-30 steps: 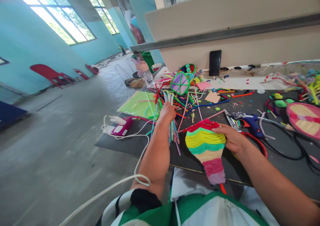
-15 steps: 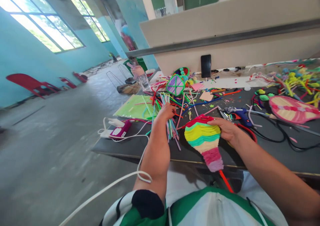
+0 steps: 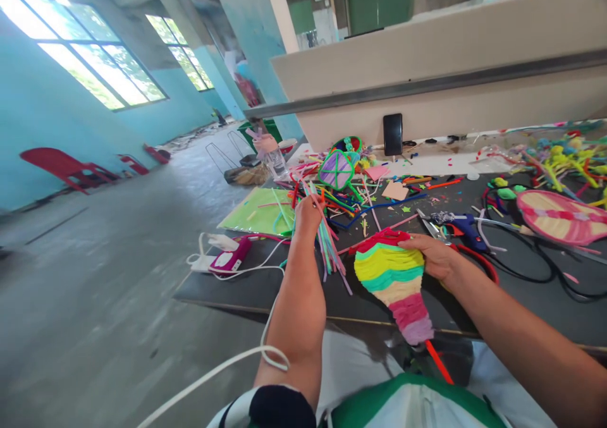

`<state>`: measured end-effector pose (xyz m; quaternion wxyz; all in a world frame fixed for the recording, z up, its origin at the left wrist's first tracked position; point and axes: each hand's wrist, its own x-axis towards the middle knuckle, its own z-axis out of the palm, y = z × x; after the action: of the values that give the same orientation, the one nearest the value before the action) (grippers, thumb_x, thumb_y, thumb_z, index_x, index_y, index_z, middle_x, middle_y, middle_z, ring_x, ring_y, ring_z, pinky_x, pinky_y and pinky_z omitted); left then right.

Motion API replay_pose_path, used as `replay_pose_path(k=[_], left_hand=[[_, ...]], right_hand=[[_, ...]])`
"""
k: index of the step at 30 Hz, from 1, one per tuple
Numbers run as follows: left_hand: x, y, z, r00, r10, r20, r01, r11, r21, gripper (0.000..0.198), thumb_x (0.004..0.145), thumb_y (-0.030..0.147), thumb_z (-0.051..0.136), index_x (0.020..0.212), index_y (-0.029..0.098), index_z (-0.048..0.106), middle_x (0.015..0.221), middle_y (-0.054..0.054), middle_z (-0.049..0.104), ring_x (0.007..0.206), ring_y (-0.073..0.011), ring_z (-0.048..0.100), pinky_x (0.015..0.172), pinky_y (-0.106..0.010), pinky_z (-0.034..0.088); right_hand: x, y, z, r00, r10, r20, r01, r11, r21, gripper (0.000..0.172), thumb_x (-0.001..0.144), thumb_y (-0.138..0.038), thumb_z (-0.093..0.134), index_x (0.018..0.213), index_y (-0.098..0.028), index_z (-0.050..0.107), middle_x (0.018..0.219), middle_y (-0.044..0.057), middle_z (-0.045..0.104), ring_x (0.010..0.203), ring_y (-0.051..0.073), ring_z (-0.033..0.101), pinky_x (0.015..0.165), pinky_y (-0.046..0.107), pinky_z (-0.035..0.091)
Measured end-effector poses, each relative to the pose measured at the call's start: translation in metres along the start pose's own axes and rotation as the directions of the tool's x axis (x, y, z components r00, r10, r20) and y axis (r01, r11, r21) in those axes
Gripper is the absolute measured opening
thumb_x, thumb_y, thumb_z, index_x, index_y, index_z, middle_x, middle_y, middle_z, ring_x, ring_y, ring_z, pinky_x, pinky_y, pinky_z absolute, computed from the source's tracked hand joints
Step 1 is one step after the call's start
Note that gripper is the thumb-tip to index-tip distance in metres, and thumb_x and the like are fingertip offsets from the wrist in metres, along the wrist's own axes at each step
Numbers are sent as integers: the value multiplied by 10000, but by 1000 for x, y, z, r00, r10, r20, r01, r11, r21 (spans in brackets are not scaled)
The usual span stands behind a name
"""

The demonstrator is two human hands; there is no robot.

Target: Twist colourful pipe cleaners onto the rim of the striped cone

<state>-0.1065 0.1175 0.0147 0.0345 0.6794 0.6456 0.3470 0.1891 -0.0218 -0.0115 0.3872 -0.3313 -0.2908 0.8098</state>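
Observation:
My left hand (image 3: 309, 213) is closed around a bundle of pastel pipe cleaners (image 3: 331, 251), whose ends fan out below and above the fist; its fingertips are partly hidden. My right hand (image 3: 435, 256) grips the upper right edge of a flat balloon-shaped craft piece (image 3: 391, 279), thumb on top and fingers behind. Bands of red, yellow, teal, cream, magenta and lilac cover the piece, and a red-orange stick (image 3: 439, 361) extends from its narrow bottom. Beyond my left hand lie a purple craft piece with a green frame (image 3: 336, 169) and loose coloured pipe cleaners.
Right of centre lie scissors (image 3: 431, 226) and a blue glue gun (image 3: 467, 231), with black cables nearby. A pink-edged oval piece (image 3: 559, 218) is further right. A phone (image 3: 392, 134) leans at the back. A purple power strip (image 3: 231, 255) sits at the left edge; its white cable crosses my left forearm.
My left hand has turned and closed more tightly on the pipe cleaners, drawing them together. My right hand still holds the balloon-shaped piece. The view has shifted slightly.

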Motion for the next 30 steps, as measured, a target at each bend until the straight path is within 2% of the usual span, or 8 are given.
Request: replay_pose_path(k=[3,9,12,16,20,23,27,30], left_hand=[[0,2,0,999,-23,-34,23,1000,-18,266,813,318,522,967,153,662,951,-70,688,886,-187,620,800,-271,448],[-4,9,3,999,-43,24,44,999,-30,244,803,305,535,969,210,685,912,9,703,845,-123,628,780,-199,442],[-3,3,-4,992,-128,2,128,991,30,241,799,291,520,934,189,691,902,-19,703,857,-147,627,777,-226,438],[-2,-4,-12,971,-236,20,232,964,129,227,778,312,520,836,183,697,787,-43,692,763,-180,623,675,-261,428],[-6,-1,-9,964,-241,110,216,956,200,210,744,358,558,718,186,676,713,-41,666,731,-187,608,645,-267,404],[-8,2,-4,962,-230,144,193,954,231,240,761,389,537,765,190,671,767,-47,671,788,-195,605,680,-274,404],[-8,2,-2,961,-236,143,193,945,263,290,779,434,507,799,190,663,807,-59,677,809,-201,604,697,-280,410],[-8,1,-7,963,-252,100,213,932,295,308,783,455,502,829,196,662,852,-63,687,837,-207,613,705,-280,419]], right_hand=[[-2,-1,4,1000,10,0,-10,1000,14,272,738,-115,645,1009,-120,678,966,114,739,881,246,709,915,396,508],[0,0,3,999,32,17,-33,999,36,311,735,-124,655,1046,-131,672,1013,121,727,924,267,698,933,419,496],[1,-1,3,999,32,10,-33,998,52,337,726,-124,666,1063,-125,672,992,126,731,911,274,701,910,421,510],[-1,-4,7,999,38,-13,-37,997,70,319,715,-129,689,1034,-135,689,951,120,741,856,268,713,848,403,542],[0,-5,9,999,34,-23,-31,996,86,343,701,-131,701,1044,-132,690,942,124,742,837,268,716,835,406,546],[1,-5,8,999,35,-40,-30,995,100,368,697,-125,701,1065,-132,681,937,123,743,827,265,717,822,402,548],[1,-6,8,996,47,-74,-39,994,100,361,706,-116,689,1067,-134,677,933,120,744,819,254,719,813,386,551],[-1,-7,9,995,40,-87,-33,996,77,325,707,-104,681,1031,-128,686,916,121,746,798,249,721,806,379,556]])
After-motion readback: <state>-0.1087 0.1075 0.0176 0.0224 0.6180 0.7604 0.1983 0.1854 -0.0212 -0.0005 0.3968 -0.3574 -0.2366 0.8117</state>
